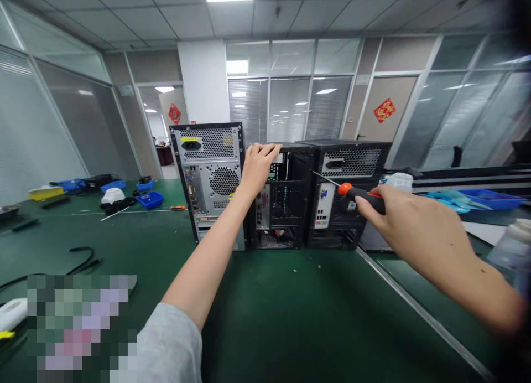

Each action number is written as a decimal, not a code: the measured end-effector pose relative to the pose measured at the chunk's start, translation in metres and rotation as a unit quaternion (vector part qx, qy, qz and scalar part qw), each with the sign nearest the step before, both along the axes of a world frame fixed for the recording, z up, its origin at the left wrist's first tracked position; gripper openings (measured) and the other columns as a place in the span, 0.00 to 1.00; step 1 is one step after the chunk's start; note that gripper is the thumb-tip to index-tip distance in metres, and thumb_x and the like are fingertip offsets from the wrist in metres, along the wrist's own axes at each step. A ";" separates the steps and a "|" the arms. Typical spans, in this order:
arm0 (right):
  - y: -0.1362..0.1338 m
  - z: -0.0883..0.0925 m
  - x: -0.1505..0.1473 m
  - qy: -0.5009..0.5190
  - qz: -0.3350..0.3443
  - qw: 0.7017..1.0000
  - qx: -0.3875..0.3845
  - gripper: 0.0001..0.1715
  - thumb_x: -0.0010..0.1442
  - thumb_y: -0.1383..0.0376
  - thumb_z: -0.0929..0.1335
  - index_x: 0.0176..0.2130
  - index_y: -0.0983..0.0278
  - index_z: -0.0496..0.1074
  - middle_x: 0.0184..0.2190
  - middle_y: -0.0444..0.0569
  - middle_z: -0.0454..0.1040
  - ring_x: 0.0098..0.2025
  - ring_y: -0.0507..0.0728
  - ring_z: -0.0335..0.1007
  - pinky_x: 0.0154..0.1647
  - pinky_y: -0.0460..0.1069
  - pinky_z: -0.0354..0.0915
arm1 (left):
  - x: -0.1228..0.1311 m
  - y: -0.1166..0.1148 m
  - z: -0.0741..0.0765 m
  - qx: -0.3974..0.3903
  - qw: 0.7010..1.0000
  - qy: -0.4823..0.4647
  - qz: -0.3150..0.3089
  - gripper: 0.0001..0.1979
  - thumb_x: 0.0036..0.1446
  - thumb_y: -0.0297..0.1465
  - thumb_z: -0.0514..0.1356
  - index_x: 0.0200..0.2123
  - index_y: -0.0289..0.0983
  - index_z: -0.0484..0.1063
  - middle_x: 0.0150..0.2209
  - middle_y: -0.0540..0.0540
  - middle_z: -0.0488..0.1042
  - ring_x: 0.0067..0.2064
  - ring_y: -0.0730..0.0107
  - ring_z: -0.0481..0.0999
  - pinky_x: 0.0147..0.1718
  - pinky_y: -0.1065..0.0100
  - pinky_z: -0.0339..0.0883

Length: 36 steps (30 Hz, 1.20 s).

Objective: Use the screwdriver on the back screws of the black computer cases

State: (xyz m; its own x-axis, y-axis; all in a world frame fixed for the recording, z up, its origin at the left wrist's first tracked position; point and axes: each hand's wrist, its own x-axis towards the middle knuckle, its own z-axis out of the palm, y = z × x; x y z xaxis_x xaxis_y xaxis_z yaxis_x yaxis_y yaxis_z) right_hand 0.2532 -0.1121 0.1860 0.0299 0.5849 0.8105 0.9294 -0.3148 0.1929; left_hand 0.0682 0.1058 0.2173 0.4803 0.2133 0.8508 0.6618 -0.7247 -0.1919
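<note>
My left hand [258,164] is curled over the top edge of the middle black computer case [305,206], gripping it; the thumb is hidden. That case shows its back, with open gaps where I see into the dark inside. In my right hand [406,208] is a screwdriver [360,196] with an orange and black handle, its thin shaft pointing left. The tip lies in front of the upper edge between the middle case and the right computer case [352,206]; whether it touches I cannot tell. A silver-backed computer case [215,142] stands left of my left hand.
Blue trays [150,200] and an orange screwdriver [177,208] lie on the green table [265,316] at the left. A black cable [85,259] is nearer. At right are a blue tray [493,199], a bottle [514,244] and a metal strip [415,305] along the tabletop.
</note>
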 end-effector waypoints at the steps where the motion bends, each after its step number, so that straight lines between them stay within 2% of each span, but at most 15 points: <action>1: 0.000 0.000 0.000 0.006 -0.003 1.000 -0.003 0.32 0.62 0.46 0.44 0.26 0.61 0.60 0.15 0.45 0.61 0.17 0.53 0.53 0.20 0.46 0.41 | 0.000 0.000 0.000 0.000 1.000 -0.001 -0.001 0.25 0.62 0.20 0.43 0.58 0.40 0.64 0.55 0.44 0.69 0.51 0.60 0.63 0.54 0.55 0.55; 6: 0.000 0.001 -0.001 0.050 -0.020 0.998 -0.029 0.34 0.60 0.45 0.44 0.28 0.61 0.62 0.14 0.44 0.58 0.17 0.54 0.51 0.21 0.47 0.42 | 0.000 -0.002 0.001 -0.001 1.000 0.000 0.004 0.25 0.61 0.19 0.42 0.58 0.38 0.65 0.55 0.45 0.69 0.51 0.60 0.63 0.54 0.57 0.54; 10: 0.000 0.003 -0.002 0.083 -0.029 0.995 -0.052 0.33 0.59 0.45 0.44 0.29 0.61 0.62 0.14 0.44 0.57 0.17 0.54 0.50 0.22 0.48 0.43 | 0.000 -0.001 0.000 -0.005 1.000 0.004 0.007 0.26 0.61 0.20 0.42 0.59 0.41 0.63 0.55 0.44 0.68 0.51 0.60 0.63 0.54 0.55 0.54; 20: -0.004 0.009 -0.007 0.162 -0.026 0.984 -0.065 0.24 0.57 0.47 0.50 0.35 0.59 0.60 0.14 0.41 0.54 0.18 0.57 0.52 0.23 0.48 0.45 | 0.001 -0.001 0.000 0.001 1.000 -0.004 0.002 0.25 0.62 0.19 0.43 0.57 0.40 0.65 0.55 0.46 0.69 0.50 0.61 0.64 0.55 0.57 0.54; 26: 0.001 0.008 0.000 0.185 0.056 0.979 -0.059 0.18 0.58 0.48 0.52 0.30 0.58 0.54 0.16 0.41 0.56 0.19 0.56 0.54 0.25 0.49 0.48 | 0.001 -0.001 0.000 0.003 1.000 -0.004 0.003 0.25 0.62 0.19 0.43 0.57 0.39 0.65 0.55 0.45 0.69 0.50 0.61 0.64 0.54 0.57 0.55; 31: 0.011 0.000 0.006 0.162 0.107 0.981 -0.020 0.20 0.53 0.45 0.59 0.27 0.57 0.51 0.22 0.43 0.59 0.24 0.55 0.57 0.26 0.49 0.51 | 0.001 -0.002 0.001 0.002 1.000 -0.002 0.006 0.24 0.62 0.20 0.44 0.57 0.40 0.65 0.55 0.46 0.69 0.50 0.62 0.64 0.54 0.57 0.55; 36: 0.015 -0.008 0.008 0.155 0.138 0.978 -0.034 0.18 0.45 0.55 0.65 0.30 0.57 0.50 0.25 0.43 0.58 0.26 0.55 0.57 0.26 0.49 0.53 | 0.000 0.000 0.000 0.013 1.000 -0.005 0.003 0.24 0.62 0.20 0.45 0.57 0.40 0.65 0.55 0.47 0.70 0.49 0.62 0.64 0.54 0.58 0.56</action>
